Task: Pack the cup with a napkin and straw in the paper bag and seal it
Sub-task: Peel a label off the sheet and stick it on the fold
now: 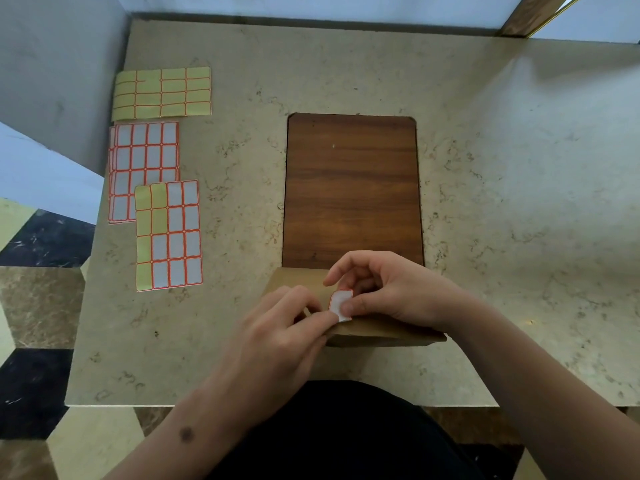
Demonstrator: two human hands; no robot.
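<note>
Fingers [346,309] of both hands pinch a white sticker [341,304] over the folded top of the paper bag [374,330] beneath them; sealing seems underway, pressing it flat likely next.

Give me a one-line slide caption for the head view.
Both hands, left hand and right hand, press a white red-bordered sticker onto the folded brown paper bag.
</note>
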